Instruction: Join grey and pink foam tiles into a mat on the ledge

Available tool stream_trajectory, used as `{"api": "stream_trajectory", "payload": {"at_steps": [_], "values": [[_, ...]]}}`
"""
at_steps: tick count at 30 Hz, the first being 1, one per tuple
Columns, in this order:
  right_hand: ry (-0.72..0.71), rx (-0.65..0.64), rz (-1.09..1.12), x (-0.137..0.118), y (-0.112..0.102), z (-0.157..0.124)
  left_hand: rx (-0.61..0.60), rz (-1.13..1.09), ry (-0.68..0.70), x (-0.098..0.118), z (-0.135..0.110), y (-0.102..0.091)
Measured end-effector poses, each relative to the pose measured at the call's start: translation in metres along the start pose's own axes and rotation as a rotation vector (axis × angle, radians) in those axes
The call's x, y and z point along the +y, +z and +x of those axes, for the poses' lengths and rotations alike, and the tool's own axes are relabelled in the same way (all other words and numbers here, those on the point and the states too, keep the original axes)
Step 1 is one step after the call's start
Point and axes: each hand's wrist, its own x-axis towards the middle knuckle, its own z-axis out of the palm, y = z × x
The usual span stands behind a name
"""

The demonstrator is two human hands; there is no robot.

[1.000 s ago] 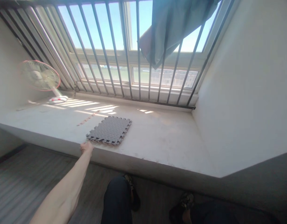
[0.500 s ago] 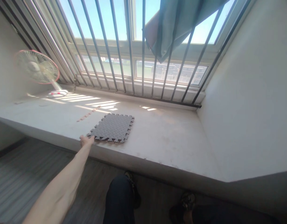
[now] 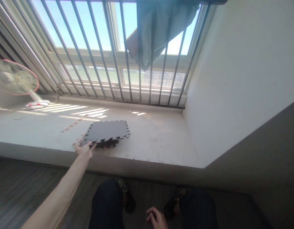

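Note:
My left hand (image 3: pixel 84 150) is closed on the near left corner of a grey interlocking foam mat (image 3: pixel 108 131) with jigsaw-cut edges. The mat is raised at its front, tilted above the pale ledge (image 3: pixel 156 133). Beneath it a dark, toothed edge shows, perhaps of more mats; how many I cannot tell. My right hand (image 3: pixel 157 218) is low in the view between my knees, its fingers loosely bent and apart, with nothing visible in it.
A white fan with a pink rim (image 3: pixel 15 78) stands on the ledge at left. Vertical metal bars (image 3: pixel 129 73) cross the window behind, with grey cloth (image 3: pixel 149 38) hanging there. A white wall (image 3: pixel 233 79) bounds the right side. My shoes (image 3: pixel 128 197) are on the dark floor.
My left hand has taken hold of the mat and raised its front edge, showing the dark toothed edge below. My right hand has come into view at the bottom. The view has turned right.

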Motion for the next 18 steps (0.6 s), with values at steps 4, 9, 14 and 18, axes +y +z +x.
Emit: {"api": "stream_trajectory", "payload": {"at_steps": [4,9,14,18], "values": [[-0.044,0.188,0.275,-0.049,-0.038,0.041,-0.127,-0.130,-0.161,-0.041,-0.099,0.029],[-0.131,0.412,0.427,-0.082,-0.111,0.063,-0.370,-0.134,-0.357,-0.121,-0.253,0.067],[-0.135,0.585,0.377,-0.063,-0.179,0.052,-0.471,0.023,-0.427,-0.176,-0.365,0.105],[-0.180,0.729,0.236,-0.051,-0.221,0.049,-0.577,0.071,-0.400,-0.194,-0.397,0.117]]}}
